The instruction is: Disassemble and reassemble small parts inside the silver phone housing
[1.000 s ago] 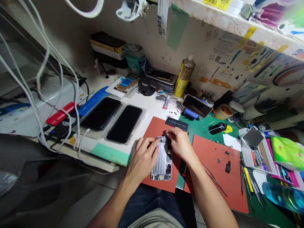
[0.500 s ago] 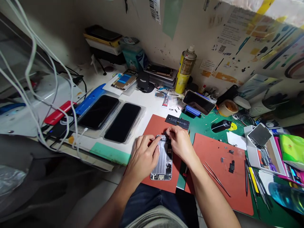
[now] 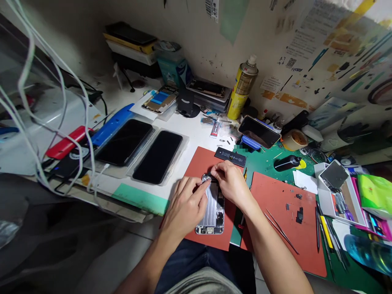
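Observation:
An opened phone housing (image 3: pixel 210 208) with a silvery inside lies on a red-brown mat (image 3: pixel 200 157). My left hand (image 3: pixel 188 202) rests along its left edge, with the index finger reaching to the top end. At the top right of the housing my right hand (image 3: pixel 229 179) has its thumb and fingers pinched together; what they hold is too small and dark to name. A black battery (image 3: pixel 230 157) lies just beyond my right hand. Tweezers (image 3: pixel 281 231) lie on a second red-brown mat (image 3: pixel 309 253) with small dark parts.
Two black phone screens (image 3: pixel 157 157) lie at the left, near white cables. A yellow spray can (image 3: pixel 241 87), a propped phone (image 3: pixel 259 131) and a dark bottle (image 3: pixel 287 163) stand behind. Screwdrivers, an open box (image 3: pixel 357 212) and a green packet (image 3: pixel 375 190) are at the right.
The view has shifted slightly. My left index finger has moved a little over the top of the housing, and my right fingers have shifted slightly left at its upper end.

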The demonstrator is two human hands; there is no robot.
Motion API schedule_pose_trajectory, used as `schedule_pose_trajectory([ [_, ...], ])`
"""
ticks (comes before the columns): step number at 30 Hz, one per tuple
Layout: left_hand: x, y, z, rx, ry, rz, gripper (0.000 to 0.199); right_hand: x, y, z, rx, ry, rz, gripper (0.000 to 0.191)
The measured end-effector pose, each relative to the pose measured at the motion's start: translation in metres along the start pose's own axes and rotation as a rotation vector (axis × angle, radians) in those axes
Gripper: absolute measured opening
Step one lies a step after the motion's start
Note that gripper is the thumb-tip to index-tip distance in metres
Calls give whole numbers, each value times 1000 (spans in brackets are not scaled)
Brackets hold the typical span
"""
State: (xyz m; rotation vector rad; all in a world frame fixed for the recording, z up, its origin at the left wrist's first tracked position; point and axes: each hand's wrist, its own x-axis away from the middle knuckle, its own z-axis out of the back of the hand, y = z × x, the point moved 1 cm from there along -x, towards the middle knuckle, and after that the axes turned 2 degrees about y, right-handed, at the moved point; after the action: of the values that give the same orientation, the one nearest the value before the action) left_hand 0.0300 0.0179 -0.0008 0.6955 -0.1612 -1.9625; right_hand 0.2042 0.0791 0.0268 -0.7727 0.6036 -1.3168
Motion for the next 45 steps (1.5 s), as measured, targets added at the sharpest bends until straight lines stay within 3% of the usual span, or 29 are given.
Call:
schedule_pose_trajectory([
  [17,2,3,0,-3,66,-44,34,-2,-6,-7,108,-70,65,24],
  [45,2,3,0,17,58,-3,32,5,-7,-13,168,22,29,16],
])
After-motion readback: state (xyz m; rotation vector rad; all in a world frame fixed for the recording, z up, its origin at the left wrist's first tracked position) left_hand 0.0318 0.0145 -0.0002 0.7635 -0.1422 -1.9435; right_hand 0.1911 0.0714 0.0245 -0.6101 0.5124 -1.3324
